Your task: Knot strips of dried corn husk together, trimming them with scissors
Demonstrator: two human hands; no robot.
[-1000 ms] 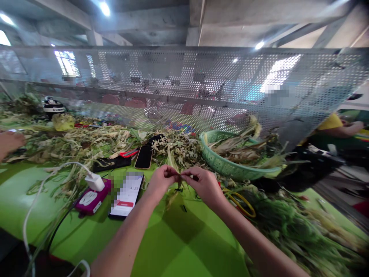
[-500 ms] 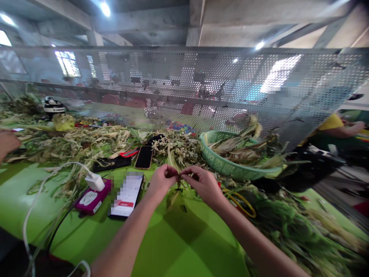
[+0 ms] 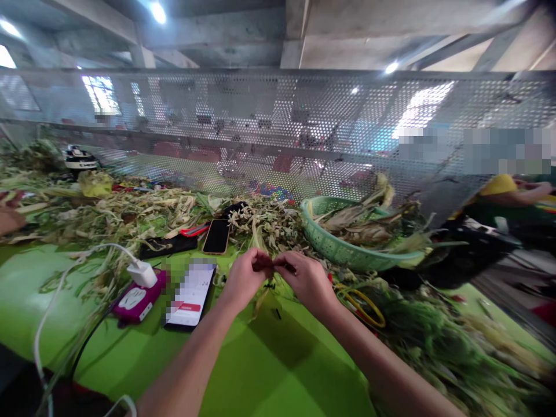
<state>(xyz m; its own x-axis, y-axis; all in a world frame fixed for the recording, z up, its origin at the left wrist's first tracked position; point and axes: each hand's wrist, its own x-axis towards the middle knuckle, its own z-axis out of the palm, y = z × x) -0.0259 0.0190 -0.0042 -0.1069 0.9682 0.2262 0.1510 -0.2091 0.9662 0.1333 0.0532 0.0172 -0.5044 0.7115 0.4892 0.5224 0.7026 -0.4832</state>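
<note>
My left hand [image 3: 245, 277] and my right hand [image 3: 307, 279] meet over the green table [image 3: 269, 370], fingertips pinched together on a small dark plant piece [image 3: 273, 265]. Both sets of fingers are curled closed. A thin pale stem [image 3: 260, 298] hangs down from below the left hand. Just behind the hands lies a heap of dried leaves and stalks [image 3: 264, 223]. A green plastic basket [image 3: 343, 249] full of husks stands to the right of the hands.
A lit phone [image 3: 191, 292] and a purple power strip with a white charger [image 3: 139, 289] lie left of my hands; two more phones [image 3: 217, 236] lie behind. Yellow rings [image 3: 362, 304] and green stalks [image 3: 452, 347] are at the right. A perforated metal screen [image 3: 278, 127] closes the back. Other people's hands show at far left [image 3: 8, 217] and right [image 3: 521, 191].
My hands have dropped slightly and closed tighter on the small piece; the left fingers curl further in. The other person's hand at far left has pulled back toward the edge.
</note>
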